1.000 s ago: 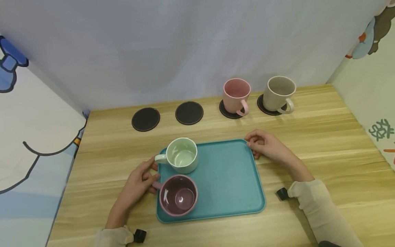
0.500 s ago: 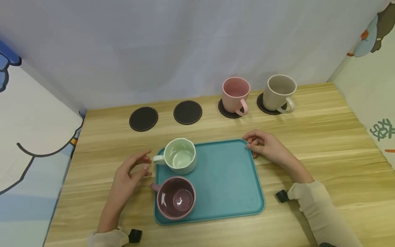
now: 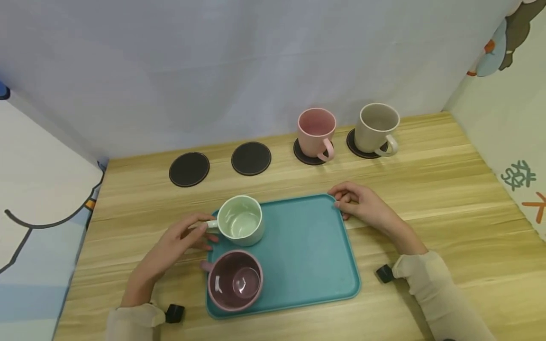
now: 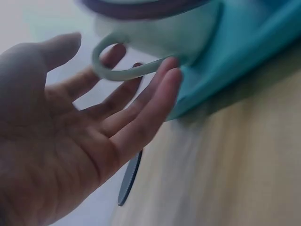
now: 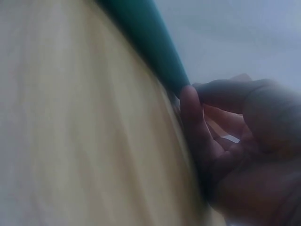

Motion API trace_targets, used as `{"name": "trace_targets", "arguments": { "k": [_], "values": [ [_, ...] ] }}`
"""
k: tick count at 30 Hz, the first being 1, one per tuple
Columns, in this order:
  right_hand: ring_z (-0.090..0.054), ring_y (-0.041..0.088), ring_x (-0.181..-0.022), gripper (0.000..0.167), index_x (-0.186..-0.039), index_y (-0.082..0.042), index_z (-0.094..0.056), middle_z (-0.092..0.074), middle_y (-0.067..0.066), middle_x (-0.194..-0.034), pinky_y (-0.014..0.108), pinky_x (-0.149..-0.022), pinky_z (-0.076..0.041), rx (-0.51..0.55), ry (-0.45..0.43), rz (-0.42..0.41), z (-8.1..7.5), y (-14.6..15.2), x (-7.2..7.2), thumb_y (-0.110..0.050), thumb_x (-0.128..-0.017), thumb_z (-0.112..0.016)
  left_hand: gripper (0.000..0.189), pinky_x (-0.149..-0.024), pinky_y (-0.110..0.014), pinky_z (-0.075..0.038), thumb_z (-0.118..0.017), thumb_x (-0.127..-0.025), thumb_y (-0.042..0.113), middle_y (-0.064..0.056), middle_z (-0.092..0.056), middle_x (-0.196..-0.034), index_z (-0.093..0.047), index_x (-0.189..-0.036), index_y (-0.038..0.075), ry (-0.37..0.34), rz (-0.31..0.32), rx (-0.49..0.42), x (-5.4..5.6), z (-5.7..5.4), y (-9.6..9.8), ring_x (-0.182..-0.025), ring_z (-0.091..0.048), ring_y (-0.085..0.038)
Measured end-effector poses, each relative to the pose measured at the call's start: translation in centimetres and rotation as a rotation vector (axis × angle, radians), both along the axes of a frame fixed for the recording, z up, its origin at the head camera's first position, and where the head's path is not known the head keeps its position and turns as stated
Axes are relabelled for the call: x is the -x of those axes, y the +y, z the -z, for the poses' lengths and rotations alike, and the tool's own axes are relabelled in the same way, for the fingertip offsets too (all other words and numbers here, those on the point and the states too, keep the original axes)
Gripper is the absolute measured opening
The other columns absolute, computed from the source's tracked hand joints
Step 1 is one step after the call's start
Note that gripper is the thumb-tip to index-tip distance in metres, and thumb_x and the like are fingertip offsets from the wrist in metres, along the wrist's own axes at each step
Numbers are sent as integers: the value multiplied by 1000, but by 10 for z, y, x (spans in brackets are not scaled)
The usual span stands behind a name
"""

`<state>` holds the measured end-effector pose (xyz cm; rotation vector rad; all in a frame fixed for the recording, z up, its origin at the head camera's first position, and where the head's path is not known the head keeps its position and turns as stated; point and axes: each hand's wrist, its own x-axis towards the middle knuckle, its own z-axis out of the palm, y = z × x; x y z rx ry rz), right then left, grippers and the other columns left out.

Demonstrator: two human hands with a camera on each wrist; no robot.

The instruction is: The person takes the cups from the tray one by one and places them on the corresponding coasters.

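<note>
A pale green mug [image 3: 241, 220] stands on the teal tray [image 3: 307, 251], its handle [image 4: 110, 59] pointing left. My left hand [image 3: 181, 241] is at that handle. In the left wrist view its fingers [image 4: 146, 108] reach behind and under the handle, and its thumb stays apart. Closer to me on the tray sits a mauve mug [image 3: 235, 280], its handle also to the left. My right hand [image 3: 358, 203] pinches the tray's far right corner between thumb [image 5: 193, 106] and forefinger, the other fingers curled in.
Along the back of the wooden table [image 3: 426, 199] lie two bare black coasters, one at the left [image 3: 189, 169] and another [image 3: 251, 158] beside it. To their right, a pink mug [image 3: 314, 135] and a beige mug [image 3: 375, 130] stand on coasters. Fabric hangs behind.
My left hand drew back from the tray's left edge, then came in to the green mug's handle. My right hand stays at the tray's corner. The whole view shifted slightly.
</note>
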<state>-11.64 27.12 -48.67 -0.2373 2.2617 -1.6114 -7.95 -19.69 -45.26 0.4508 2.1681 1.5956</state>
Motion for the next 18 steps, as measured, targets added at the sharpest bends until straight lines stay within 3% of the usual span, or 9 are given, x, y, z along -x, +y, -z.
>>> {"name": "trace_targets", "arguments": {
  "k": [4, 9, 11, 14, 18],
  "values": [
    [-64, 10, -75, 33, -133, 3, -60, -65, 15, -102, 26, -66, -64, 0, -2, 1, 0, -2, 0, -6, -102, -65, 37, -95, -40, -66, -41, -114, 28, -14, -64, -129, -61, -131, 2, -98, 90, 42, 15, -6, -3, -109, -74, -28],
    [-64, 11, -74, 32, -132, 1, -61, -65, 16, -101, 26, -65, -64, -2, -8, 4, 1, -3, 0, -6, -102, -65, 38, -97, -39, -65, -38, -115, 26, -14, -68, -116, -65, -116, -2, -142, 249, 44, 32, -5, -4, -107, -72, -23],
    [-64, 11, -73, 31, -132, 0, -61, -65, 16, -100, 26, -65, -63, -4, -14, 6, 1, -3, -1, -6, -102, -65, 39, -95, -39, -66, -38, -115, 23, -13, -70, -108, -64, -102, -4, -153, 295, 23, 37, -3, -4, -103, -72, -22],
    [-64, 12, -72, 32, -132, 0, -61, -66, 17, -100, 26, -65, -63, -5, -20, 4, 1, -2, -1, -7, -102, -66, 40, -91, -40, -66, -41, -113, 18, -10, -73, -100, -59, -87, -6, -158, 340, -15, 40, 0, -4, -97, -73, -22],
    [-64, 12, -72, 33, -133, 0, -61, -65, 16, -98, 25, -65, -62, -4, -23, 8, 0, -1, -1, -8, -102, -66, 40, -87, -38, -66, -45, -112, 14, -5, -74, -93, -58, -79, -5, -160, 361, -55, 41, 1, -1, -92, -74, -22]
  ]
}}
